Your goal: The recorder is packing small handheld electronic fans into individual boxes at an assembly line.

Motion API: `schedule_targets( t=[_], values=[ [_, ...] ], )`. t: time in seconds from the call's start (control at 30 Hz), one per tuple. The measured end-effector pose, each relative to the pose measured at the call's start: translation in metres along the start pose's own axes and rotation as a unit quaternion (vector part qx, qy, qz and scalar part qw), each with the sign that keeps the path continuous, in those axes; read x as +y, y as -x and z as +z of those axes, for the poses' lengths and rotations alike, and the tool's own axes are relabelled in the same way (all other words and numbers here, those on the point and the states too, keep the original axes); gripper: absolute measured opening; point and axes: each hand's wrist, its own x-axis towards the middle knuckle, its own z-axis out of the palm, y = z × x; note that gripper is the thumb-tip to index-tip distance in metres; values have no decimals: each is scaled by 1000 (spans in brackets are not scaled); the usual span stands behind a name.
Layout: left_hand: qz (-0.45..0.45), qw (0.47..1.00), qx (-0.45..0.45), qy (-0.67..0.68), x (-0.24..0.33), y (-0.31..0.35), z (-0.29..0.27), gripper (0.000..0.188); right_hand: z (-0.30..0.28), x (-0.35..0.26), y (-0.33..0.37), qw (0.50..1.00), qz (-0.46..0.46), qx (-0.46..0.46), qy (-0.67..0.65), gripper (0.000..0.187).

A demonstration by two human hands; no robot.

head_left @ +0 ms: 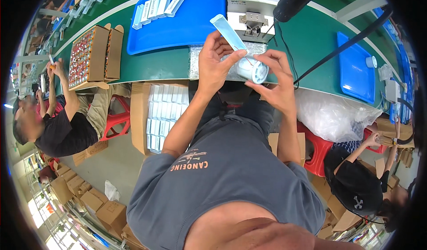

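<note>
Green conveyor-style workbench (169, 65) runs from the far left across to the right of the room, with seated workers on both sides.

Person in a grey T-shirt sits at the near edge, both hands raised over the bench edge, close together. Left hand (215, 63) pinches a long, flat, pale blue plastic sleeve (227, 32) between thumb and fingertips, closed on its lower end. Long axis of the sleeve runs diagonally: lower end at the hands, free end pointing up and to the far left. Right hand (278, 78) curls around a short white cylindrical piece with a light blue rim (252, 69), fingers closed on it; its round open face points toward the near right. Sleeve and cylinder meet between the two hands.

Count: one sleeve in hand, one cylinder in hand.

Far of the hands, a large blue plastic tray (187, 25) carries five white oblong packs (158, 7) lying side by side at its far left corner. A grey benchtop machine (251, 5) stands just right of that tray. A second blue tray (356, 67) lies at the right with one small white cup (371, 62) on it. Left, an open cardboard box (91, 56) holds many small red-topped pieces in rows, too many to count. An open carton of white boxes (160, 116) sits beneath the bench by the person's left knee. One clear plastic bag (331, 114) lies at the right.
</note>
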Motion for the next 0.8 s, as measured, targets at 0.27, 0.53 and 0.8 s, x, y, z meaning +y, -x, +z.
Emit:
schedule_targets(
  t=[0.27, 0.53, 0.8],
  values=[
    [145, 941, -73, -296, -12, -2, 2, 61, 53, 31, 15, 987, 104, 116, 48, 76],
    [157, 921, -89, -345, -13, 9, 8, 73, -6, 11, -1, 989, 71, 41, -120, 69],
    [102, 906, -62, -406, -15, 17, 13, 81, -8, 25, -35, 983, 72, -12, -166, 40]
  ],
)
